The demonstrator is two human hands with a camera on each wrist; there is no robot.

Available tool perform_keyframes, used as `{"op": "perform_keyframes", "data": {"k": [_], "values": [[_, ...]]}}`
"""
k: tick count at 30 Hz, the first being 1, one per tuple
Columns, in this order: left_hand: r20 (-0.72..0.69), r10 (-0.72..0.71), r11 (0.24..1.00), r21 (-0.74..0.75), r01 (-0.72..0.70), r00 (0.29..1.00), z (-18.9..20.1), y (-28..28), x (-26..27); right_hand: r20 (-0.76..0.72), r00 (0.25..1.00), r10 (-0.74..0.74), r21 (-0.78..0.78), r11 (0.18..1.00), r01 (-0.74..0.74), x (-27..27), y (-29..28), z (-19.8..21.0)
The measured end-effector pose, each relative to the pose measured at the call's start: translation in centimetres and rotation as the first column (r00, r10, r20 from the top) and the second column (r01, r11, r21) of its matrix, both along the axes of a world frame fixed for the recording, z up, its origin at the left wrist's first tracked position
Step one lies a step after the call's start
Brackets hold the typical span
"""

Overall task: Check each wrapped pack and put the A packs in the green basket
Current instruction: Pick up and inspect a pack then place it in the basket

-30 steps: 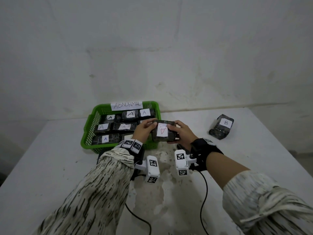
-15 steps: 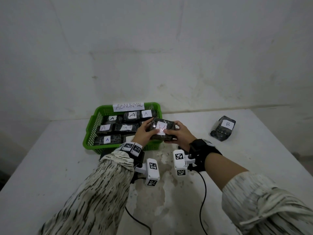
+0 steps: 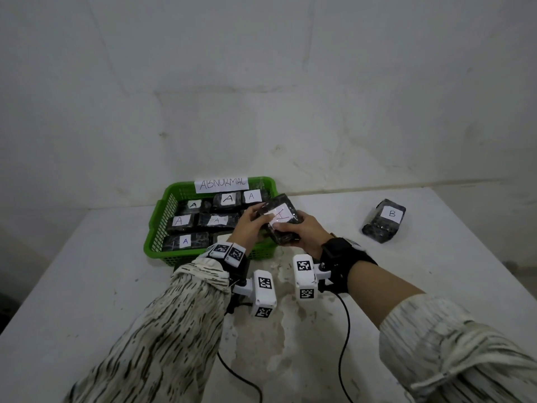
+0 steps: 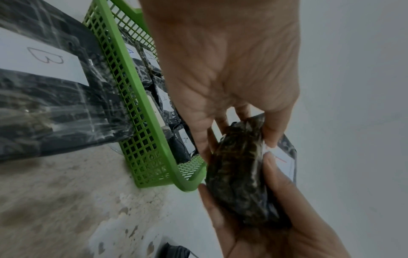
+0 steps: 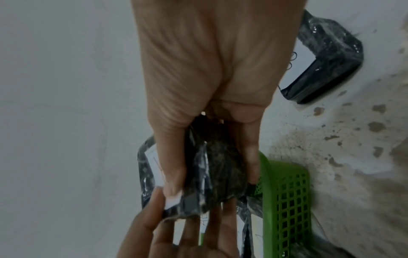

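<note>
Both hands hold one dark wrapped pack [image 3: 286,221] with a white label bearing a red mark, just above the right front corner of the green basket [image 3: 158,225]. My left hand [image 3: 250,225] grips its left end, thumb on top. My right hand [image 3: 299,235] grips its near right end, thumb on the label. The left wrist view shows the pack [image 4: 240,183] between both hands beside the basket [image 4: 137,108]; the right wrist view shows the pack [image 5: 212,167] the same way. The basket holds several packs labelled A [image 3: 229,199].
A pack labelled B [image 3: 383,221] lies on the white table [image 3: 87,286] to the right. Another B pack [image 4: 44,83] lies against the basket's near side. A paper sign [image 3: 222,184] stands on the basket's back rim. Cables [image 3: 345,330] trail over the table's worn middle patch.
The held pack has lifted and turned, its label now rotated and tilted, and both hands have shifted a little toward the basket's right corner.
</note>
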State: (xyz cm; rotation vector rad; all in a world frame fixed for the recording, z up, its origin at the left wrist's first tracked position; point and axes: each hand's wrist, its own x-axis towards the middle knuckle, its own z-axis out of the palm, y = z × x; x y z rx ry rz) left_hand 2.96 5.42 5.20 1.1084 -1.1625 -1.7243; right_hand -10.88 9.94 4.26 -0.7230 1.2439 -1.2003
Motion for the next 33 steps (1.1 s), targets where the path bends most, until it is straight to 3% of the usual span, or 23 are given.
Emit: {"op": "perform_keyframes", "data": {"k": [8, 14, 20, 26, 28, 31, 33], "values": [[0.046, -0.063, 0.995, -0.07, 0.066, 0.997, -0.2, -0.1, 0.7, -0.008, 1.0, 0.017, 0.014, 1.0, -0.017, 0.2, 0.1, 0.2], [0.169, -0.106, 0.975, -0.176, 0.136, 0.98, -0.4, -0.4, 1.0, -0.082, 0.987, 0.142, 0.11, 0.985, -0.132, -0.2, 0.5, 0.5], [0.129, -0.098, 0.984, -0.134, 0.116, 0.987, -0.6, -0.3, 0.5, -0.066, 0.997, 0.049, 0.082, 0.996, -0.044, 0.1, 0.2, 0.8], [0.179, -0.105, 0.964, -0.224, 0.145, 0.978, -0.7, -0.3, 0.7, -0.123, 0.984, 0.13, 0.126, 0.985, -0.114, 0.0, 0.5, 1.1], [0.153, -0.039, 0.975, -0.212, 0.072, 0.987, -0.5, -0.3, 0.6, -0.109, 0.988, 0.112, 0.109, 0.989, -0.101, 0.0, 0.3, 0.9], [0.213, 0.179, 0.972, -0.192, -0.139, 0.961, -1.2, -1.0, 0.9, -0.055, 0.995, 0.089, 0.083, 0.993, -0.084, -0.1, 0.2, 0.9], [0.235, 0.187, 0.976, -0.152, -0.154, 0.954, -2.0, -1.7, 1.3, -0.054, 0.997, 0.06, 0.057, 0.997, -0.057, -0.1, 0.2, 0.9]]}}
